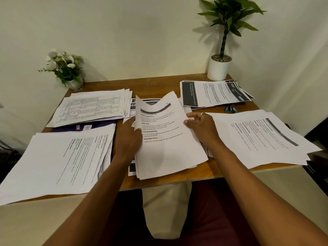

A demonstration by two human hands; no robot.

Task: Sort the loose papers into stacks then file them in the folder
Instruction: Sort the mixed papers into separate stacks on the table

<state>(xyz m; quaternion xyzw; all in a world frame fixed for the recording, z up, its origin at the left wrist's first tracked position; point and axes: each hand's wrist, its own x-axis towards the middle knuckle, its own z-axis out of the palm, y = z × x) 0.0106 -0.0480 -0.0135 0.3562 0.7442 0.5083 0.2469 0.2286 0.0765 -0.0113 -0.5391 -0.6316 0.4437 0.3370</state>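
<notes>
A printed sheet with a dark header band is lifted at its far end over the middle pile of loose papers. My left hand grips its left edge and my right hand holds its right edge. Four sorted stacks surround it: a near-left stack, a far-left stack of table forms, a far-right stack with black panels and a near-right stack. A dark blue folder lies partly hidden between the two left stacks.
The wooden table stands against a pale wall. A white flower pot sits at the back left corner, a tall potted plant at the back right. Blue pens lie beside the far-right stack. The near stacks overhang the table edges.
</notes>
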